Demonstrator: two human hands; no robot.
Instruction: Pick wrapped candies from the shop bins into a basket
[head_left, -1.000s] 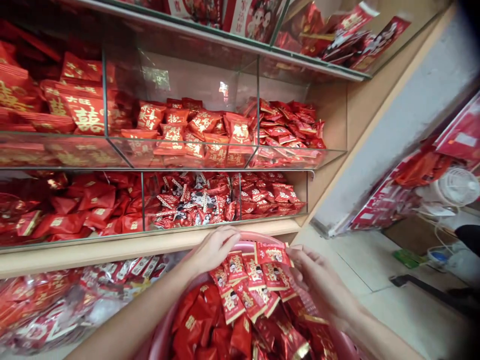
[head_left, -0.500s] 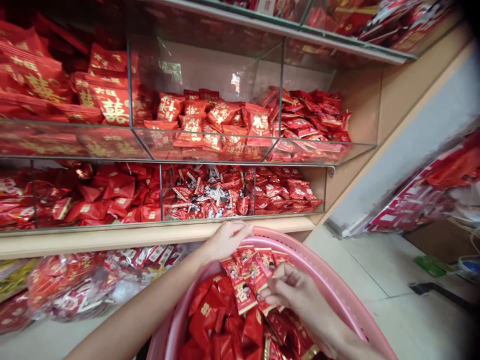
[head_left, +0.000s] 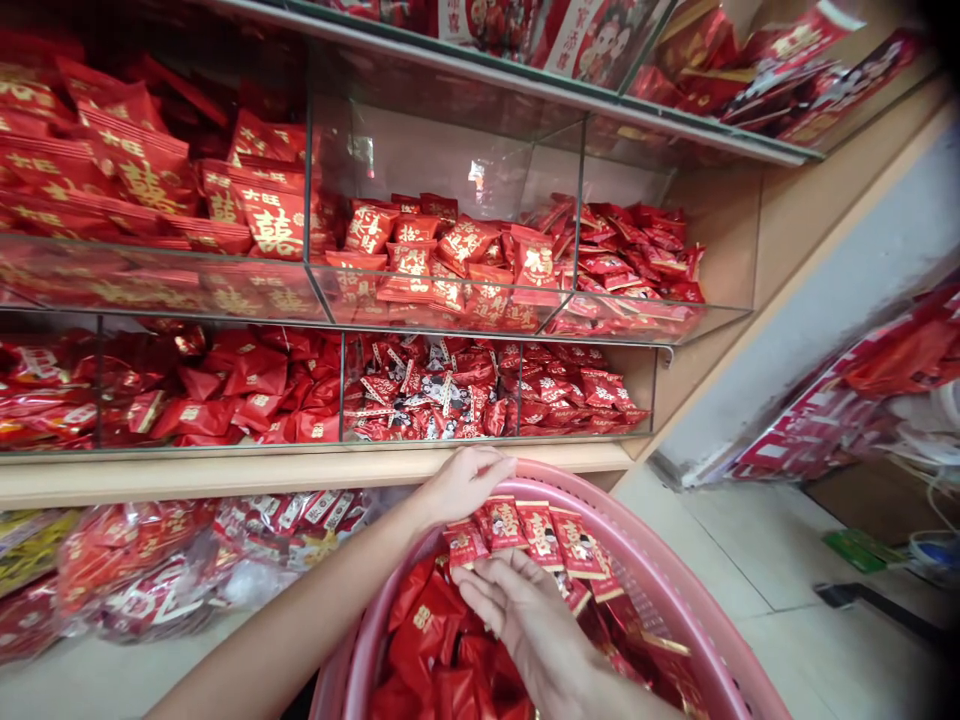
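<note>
A pink plastic basket (head_left: 660,560) holds many red packets. My left hand (head_left: 469,485) rests at its far rim, fingers bent over the edge; what they grip is partly hidden. Over the packets reaches my right hand (head_left: 517,610), its fingers bent and slightly spread, touching the small red packets (head_left: 502,520) with gold characters near the far side. No packet is plainly held in it. Larger plain red packets (head_left: 431,610) lie at the basket's left.
Glass-fronted shelves (head_left: 450,325) full of red packets stand ahead. Clear bags of packets (head_left: 142,570) lie beneath at the left. On the right floor are a green packet (head_left: 855,550) and a black bar (head_left: 877,605).
My right hand has moved left across the packets and its fingers have loosened. The small packets lie differently, spread further right. The view has shifted slightly.
</note>
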